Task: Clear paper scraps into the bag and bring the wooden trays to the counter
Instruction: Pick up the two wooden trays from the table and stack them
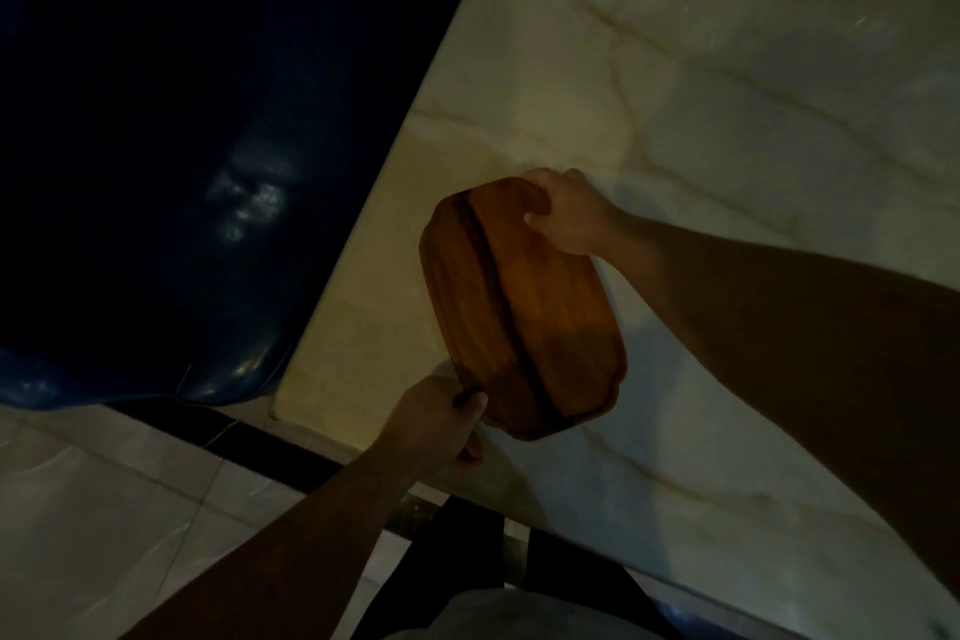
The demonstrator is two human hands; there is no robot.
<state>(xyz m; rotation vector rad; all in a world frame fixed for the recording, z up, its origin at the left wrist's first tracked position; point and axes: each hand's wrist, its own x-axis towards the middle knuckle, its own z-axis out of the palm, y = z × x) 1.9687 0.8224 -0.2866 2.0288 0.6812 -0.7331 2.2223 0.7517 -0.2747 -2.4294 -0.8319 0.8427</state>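
A wooden tray (pixel 524 307), brown with rounded corners and a dark stripe along it, is held just over the pale marble table (pixel 727 130) close to its near left corner. My left hand (pixel 441 418) grips the tray's near end. My right hand (pixel 569 216) grips its far end, fingers curled over the rim. Whether it is one tray or a stack I cannot tell. No paper scraps or bag show clearly.
A dark blue glossy mass (pixel 156 224), perhaps a seat or bag, fills the left beside the table edge. Pale floor tiles (pixel 104 509) with a black band lie below. My grey-clad legs (pixel 493 613) show at the bottom.
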